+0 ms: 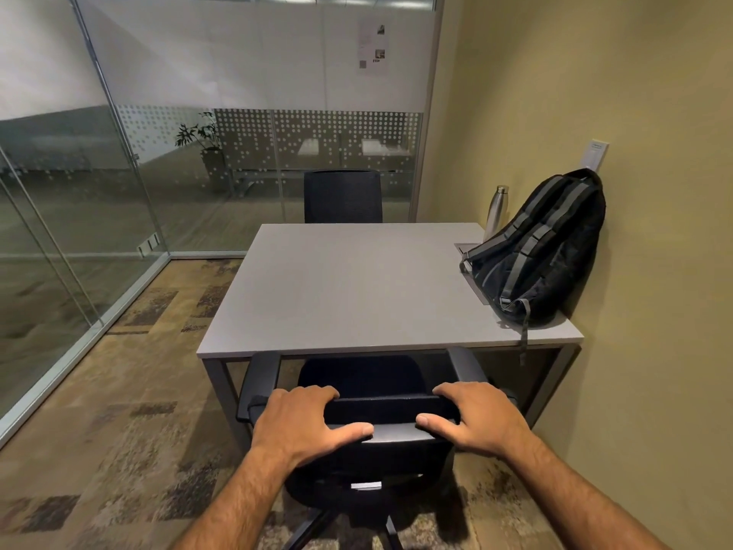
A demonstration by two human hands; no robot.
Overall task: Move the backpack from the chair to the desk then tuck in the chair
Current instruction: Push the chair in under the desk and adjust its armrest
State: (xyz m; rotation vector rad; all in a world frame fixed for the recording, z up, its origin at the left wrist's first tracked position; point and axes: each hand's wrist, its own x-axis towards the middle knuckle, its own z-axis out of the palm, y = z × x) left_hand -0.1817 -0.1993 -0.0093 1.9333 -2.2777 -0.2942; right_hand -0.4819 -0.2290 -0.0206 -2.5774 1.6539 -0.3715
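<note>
A black backpack [543, 252] with grey straps lies on the right side of the grey desk [349, 287], leaning against the wall. One strap dangles over the desk's front edge. A black office chair [380, 379] stands at the desk's near edge, its armrests and the front of its seat under the desktop. My left hand [305, 420] and my right hand [476, 416] both grip the top of the chair's backrest, fingers curled over the rim and thumbs on the near side.
A steel bottle [496, 206] stands behind the backpack by the wall. A second black chair [343, 196] sits at the desk's far side. Glass partitions [79, 216] run along the left and back. A beige wall [654, 271] borders the right; patterned carpet covers the floor.
</note>
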